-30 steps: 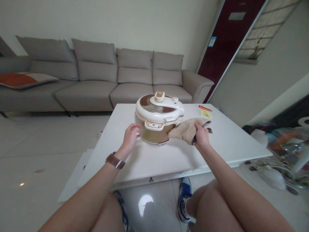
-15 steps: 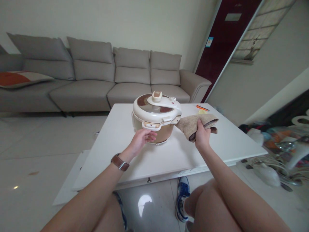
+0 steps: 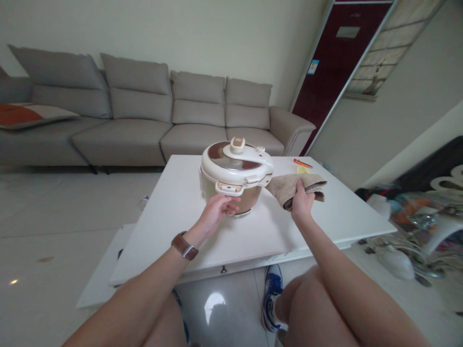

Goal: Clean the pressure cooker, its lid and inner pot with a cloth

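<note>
Head view: a round, white-and-gold cooker (image 3: 235, 173) with a glossy brown lid panel stands upright, directly in front of the left grip (image 3: 217, 207) and to the left of the right grip (image 3: 302, 202). The left grip holds nothing, its fingers loosely bent and apart just under the white plastic front handle (image 3: 229, 189); whether they touch it, I cannot tell. The right grip is clamped on a folded, beige fabric cloth (image 3: 289, 187), whose far end reaches close to the cooker's side. Both grips are above a white rectangular bench (image 3: 336, 217). Beyond the right grip lie a pale yellow flat piece (image 3: 303, 170) and a slim orange tool (image 3: 303, 163). Farther past both grips is a long grey-beige sofa (image 3: 195, 137); its orange-and-white cushion (image 3: 36, 115) is well to the left.
</note>
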Action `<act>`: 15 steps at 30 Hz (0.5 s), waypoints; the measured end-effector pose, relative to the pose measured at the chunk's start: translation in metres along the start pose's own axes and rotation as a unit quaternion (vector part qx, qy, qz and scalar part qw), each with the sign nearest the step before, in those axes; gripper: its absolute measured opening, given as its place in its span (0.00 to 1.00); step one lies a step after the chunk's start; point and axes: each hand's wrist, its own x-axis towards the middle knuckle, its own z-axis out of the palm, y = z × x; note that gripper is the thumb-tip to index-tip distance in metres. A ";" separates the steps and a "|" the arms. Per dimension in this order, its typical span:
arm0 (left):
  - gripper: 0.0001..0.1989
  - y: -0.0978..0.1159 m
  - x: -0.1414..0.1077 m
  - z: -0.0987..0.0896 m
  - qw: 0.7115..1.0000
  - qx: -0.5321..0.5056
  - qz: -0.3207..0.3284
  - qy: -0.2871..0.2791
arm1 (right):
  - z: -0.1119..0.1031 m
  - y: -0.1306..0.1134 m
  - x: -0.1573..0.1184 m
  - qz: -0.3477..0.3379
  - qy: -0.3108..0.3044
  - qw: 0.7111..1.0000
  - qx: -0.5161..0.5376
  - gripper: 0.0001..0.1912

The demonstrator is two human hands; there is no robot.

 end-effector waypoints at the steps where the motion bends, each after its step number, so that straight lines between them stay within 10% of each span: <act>1: 0.13 0.001 0.000 0.001 1.000 -0.006 -0.003 0.001 | 0.000 0.001 0.001 -0.004 0.005 1.000 -0.004 0.23; 15: 0.13 0.000 0.008 -0.001 1.000 -0.014 -0.016 0.019 | 0.004 0.010 0.005 0.023 0.042 0.998 -0.042 0.20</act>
